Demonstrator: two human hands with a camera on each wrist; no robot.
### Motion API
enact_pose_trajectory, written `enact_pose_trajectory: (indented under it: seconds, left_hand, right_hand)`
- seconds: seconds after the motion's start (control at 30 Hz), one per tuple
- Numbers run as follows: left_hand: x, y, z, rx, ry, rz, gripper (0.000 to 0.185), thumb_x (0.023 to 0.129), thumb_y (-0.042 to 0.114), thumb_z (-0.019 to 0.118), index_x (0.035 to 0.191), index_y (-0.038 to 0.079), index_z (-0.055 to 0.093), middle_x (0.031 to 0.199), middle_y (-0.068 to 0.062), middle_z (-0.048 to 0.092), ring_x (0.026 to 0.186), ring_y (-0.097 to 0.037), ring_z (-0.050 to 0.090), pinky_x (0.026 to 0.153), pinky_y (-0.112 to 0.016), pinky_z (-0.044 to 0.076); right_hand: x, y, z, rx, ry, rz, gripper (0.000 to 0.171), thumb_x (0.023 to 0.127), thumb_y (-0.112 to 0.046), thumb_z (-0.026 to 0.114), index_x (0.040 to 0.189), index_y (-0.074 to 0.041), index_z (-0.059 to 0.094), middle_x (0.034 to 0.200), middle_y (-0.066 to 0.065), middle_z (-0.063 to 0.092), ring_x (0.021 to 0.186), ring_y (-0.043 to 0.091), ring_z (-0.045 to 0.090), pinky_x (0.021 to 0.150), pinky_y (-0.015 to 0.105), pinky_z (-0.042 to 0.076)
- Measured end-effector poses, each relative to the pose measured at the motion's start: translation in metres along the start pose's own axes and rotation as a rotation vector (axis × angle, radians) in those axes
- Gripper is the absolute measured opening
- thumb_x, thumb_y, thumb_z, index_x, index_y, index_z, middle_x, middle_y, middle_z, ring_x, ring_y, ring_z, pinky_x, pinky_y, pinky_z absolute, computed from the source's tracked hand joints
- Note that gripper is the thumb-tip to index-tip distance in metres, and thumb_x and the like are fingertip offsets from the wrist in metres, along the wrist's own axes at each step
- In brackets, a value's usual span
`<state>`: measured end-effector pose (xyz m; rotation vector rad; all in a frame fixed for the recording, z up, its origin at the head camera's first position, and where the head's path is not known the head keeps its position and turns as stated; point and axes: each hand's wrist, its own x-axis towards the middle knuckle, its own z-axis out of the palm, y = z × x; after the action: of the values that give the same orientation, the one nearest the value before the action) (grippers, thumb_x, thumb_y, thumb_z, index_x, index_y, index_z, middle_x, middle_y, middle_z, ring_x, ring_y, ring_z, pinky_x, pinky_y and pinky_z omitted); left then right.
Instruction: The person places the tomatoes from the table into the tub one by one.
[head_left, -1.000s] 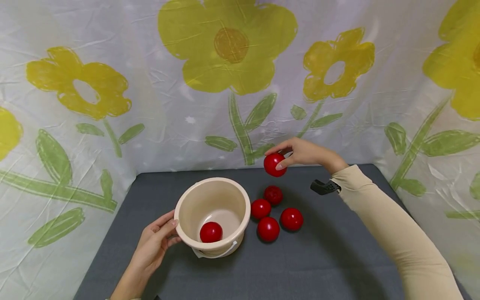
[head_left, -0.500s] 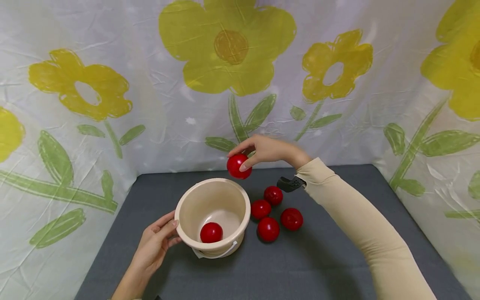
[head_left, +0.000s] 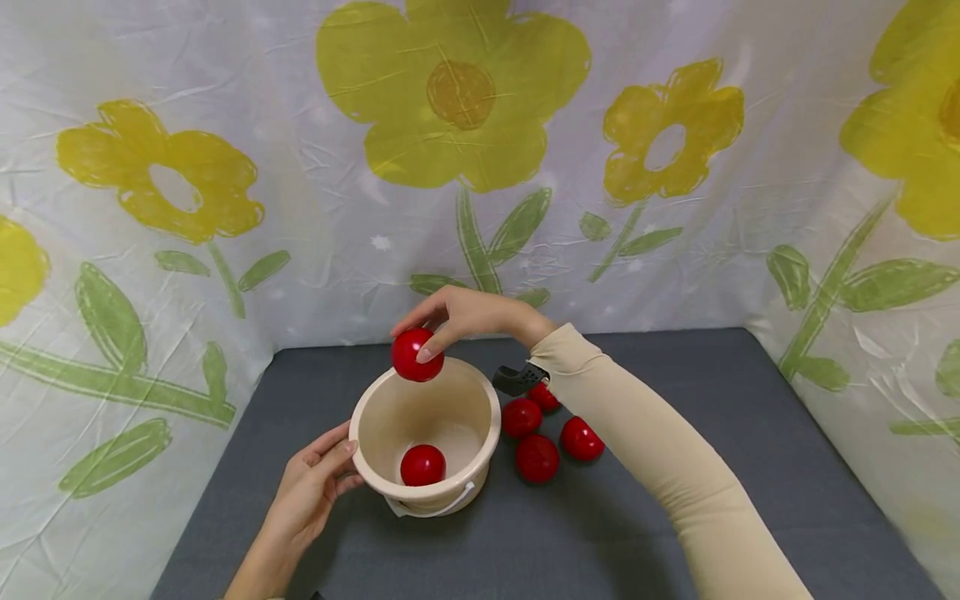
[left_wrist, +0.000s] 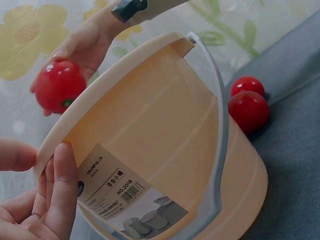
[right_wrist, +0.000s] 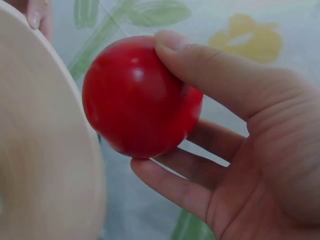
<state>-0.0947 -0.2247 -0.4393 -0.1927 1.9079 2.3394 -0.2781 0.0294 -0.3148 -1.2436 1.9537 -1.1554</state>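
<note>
A cream plastic bucket [head_left: 480, 437] [left_wrist: 165, 150] stands on the grey table, one red ball [head_left: 422, 464] lying inside it. My left hand [head_left: 318, 487] [left_wrist: 47, 195] holds the bucket's near-left side, fingers against the rim. My right hand [head_left: 461, 315] [right_wrist: 240, 130] grips another red ball [head_left: 417, 355] [right_wrist: 140, 97] [left_wrist: 59, 86] between thumb and fingers, just above the bucket's far rim. Several more red balls [head_left: 537, 457] [left_wrist: 248, 110] lie on the table right of the bucket, partly hidden by my right forearm.
The grey table [head_left: 675, 367] ends at a white curtain with yellow flowers [head_left: 457, 92] on three sides. A black strap piece [head_left: 516, 379] shows at my right wrist. The bucket has a pale blue handle [left_wrist: 220, 130] folded down and a label [left_wrist: 120, 192].
My right hand has carried the red ball leftwards from above the loose balls to above the bucket's far rim. The left hand and bucket have stayed still.
</note>
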Motion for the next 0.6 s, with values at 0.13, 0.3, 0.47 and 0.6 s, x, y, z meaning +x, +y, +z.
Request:
enact_pose_trajectory:
  seconds: [0.13,0.3,0.47,0.6]
  left_hand:
    - [0.000,0.000,0.000,0.001,0.000,0.001,0.026,0.098,0.006,0.058,0.112,0.027,0.067,0.104,0.006,0.073,0.077,-0.007,0.067,0.066,-0.022,0.059]
    - [0.000,0.000,0.000,0.010,0.010,-0.016,0.026,0.098,0.008,0.058,0.111,0.028,0.066,0.104,0.007,0.072,0.077,-0.007,0.067,0.067,-0.022,0.059]
    - [0.000,0.000,0.000,0.023,0.018,-0.028,0.024,0.099,0.009,0.057,0.112,0.029,0.065,0.105,0.009,0.071,0.077,-0.007,0.066,0.068,-0.022,0.059]
    - [0.000,0.001,0.000,0.016,0.013,-0.028,0.023,0.099,0.009,0.057,0.113,0.027,0.064,0.104,0.008,0.072,0.077,-0.007,0.066,0.068,-0.022,0.060]
  right_hand:
    - [0.012,0.004,0.011,0.006,-0.033,-0.008,0.049,0.087,-0.009,0.074,0.133,-0.003,0.061,0.131,0.012,0.066,0.110,0.017,0.066,0.092,0.031,0.058]
    - [0.022,0.011,0.024,-0.005,-0.070,0.028,0.050,0.085,-0.012,0.076,0.133,-0.007,0.062,0.130,0.009,0.067,0.110,0.014,0.066,0.092,0.028,0.058]
    - [0.028,0.017,0.036,0.000,-0.104,0.038,0.050,0.085,-0.012,0.076,0.132,-0.007,0.062,0.128,0.010,0.067,0.111,0.013,0.065,0.092,0.027,0.057]
    - [0.029,0.023,0.044,0.005,-0.114,0.052,0.048,0.084,-0.011,0.076,0.130,-0.008,0.064,0.126,0.009,0.068,0.109,0.013,0.065,0.092,0.026,0.057]
